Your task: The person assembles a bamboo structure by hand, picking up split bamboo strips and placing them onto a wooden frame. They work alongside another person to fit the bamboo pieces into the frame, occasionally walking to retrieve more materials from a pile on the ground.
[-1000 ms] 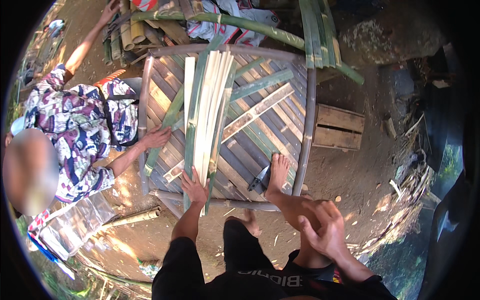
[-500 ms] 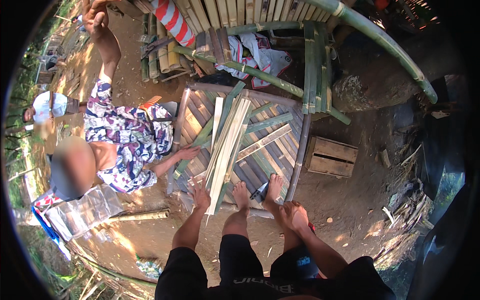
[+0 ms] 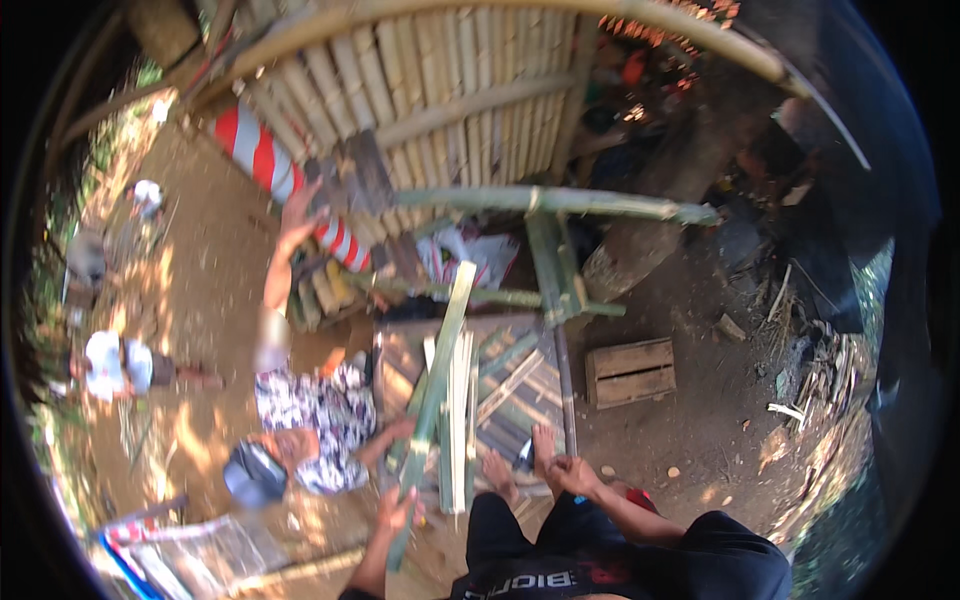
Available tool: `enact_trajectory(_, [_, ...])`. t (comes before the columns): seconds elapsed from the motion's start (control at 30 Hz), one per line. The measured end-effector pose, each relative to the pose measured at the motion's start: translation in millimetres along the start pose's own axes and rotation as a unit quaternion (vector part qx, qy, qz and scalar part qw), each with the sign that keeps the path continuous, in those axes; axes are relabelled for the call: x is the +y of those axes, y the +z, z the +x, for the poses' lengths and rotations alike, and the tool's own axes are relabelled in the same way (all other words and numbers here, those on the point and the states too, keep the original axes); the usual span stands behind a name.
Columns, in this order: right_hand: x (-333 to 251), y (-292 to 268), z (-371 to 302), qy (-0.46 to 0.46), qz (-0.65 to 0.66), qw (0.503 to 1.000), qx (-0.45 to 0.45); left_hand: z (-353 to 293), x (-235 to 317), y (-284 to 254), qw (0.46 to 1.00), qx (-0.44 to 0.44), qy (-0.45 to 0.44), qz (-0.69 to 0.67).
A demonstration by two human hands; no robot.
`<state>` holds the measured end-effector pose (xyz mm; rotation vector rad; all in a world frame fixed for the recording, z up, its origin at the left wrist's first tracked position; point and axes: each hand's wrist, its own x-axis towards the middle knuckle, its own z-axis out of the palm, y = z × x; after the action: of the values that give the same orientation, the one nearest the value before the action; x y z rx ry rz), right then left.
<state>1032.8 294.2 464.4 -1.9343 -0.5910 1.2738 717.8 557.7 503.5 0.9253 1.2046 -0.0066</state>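
Observation:
My left hand (image 3: pixel 398 508) is closed around the lower part of a long green bamboo strip (image 3: pixel 432 400), which slants up and away over the pile. Under and beside it, pale split bamboo strips (image 3: pixel 459 420) lie on a bamboo slat platform (image 3: pixel 398 345). My right hand (image 3: pixel 572 475) is by my right leg with its fingers curled; whatever they hold, if anything, is hidden. My bare feet are on the platform, with a dark blade-like object (image 3: pixel 525 455) between them, partly blurred.
A person in a patterned shirt (image 3: pixel 315 410) sits at the left, one hand near the strips, the other arm raised by a red-and-white striped post (image 3: pixel 250 150). A wooden crate (image 3: pixel 631 372) stands right of the platform. A bamboo slat bench (image 3: pixel 440 90) is behind.
The view has tilted upward. My left hand has taken hold of a green bamboo strip and raised it. The person's arm is stretched toward the striped post.

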Motion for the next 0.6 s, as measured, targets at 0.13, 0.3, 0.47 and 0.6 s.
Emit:
enact_trajectory(0.13, [-78,-31,-49,-0.017,0.043,0.996,0.071,-108,75,20,0.983,-0.058,0.097,0.148])
enact_trajectory(0.3, [-156,-61,-97,-0.083,0.010,0.988,0.128,-122,134,58,0.928,-0.080,0.296,0.211])
enact_trajectory(0.47, [-212,-85,-84,-0.183,0.090,0.974,0.095,-65,240,205,0.844,-0.119,0.515,0.094])
enact_trajectory(0.6, [-247,-136,-67,-0.262,0.147,0.933,0.197,-80,309,353,0.808,-0.251,0.532,-0.028])
